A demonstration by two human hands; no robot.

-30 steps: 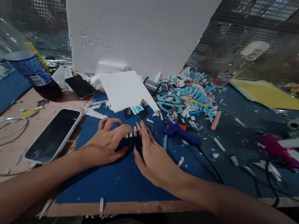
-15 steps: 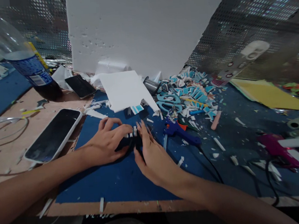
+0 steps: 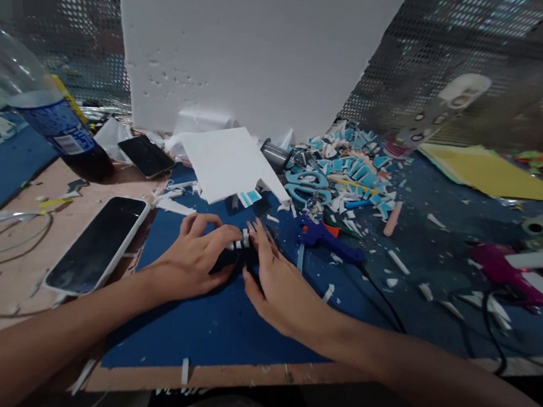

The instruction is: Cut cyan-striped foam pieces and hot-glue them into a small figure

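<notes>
Between my two hands, on the blue mat (image 3: 207, 337), lies a small white and dark piece (image 3: 245, 238). My left hand (image 3: 197, 255) is curled round its left side, thumb and fingers closed on it. From the right, my right hand (image 3: 279, 279) presses against the piece with its fingers drawn together and the thumb below. Much of the piece is hidden by the fingers, so its full shape cannot be made out.
A blue glue gun (image 3: 330, 241) and light blue scissors (image 3: 307, 186) lie right of my hands, near piled scraps (image 3: 352, 167). Behind is a white board (image 3: 224, 163). At left are a phone (image 3: 97, 246) and a bottle (image 3: 57, 128); a magenta device (image 3: 509, 273) is far right.
</notes>
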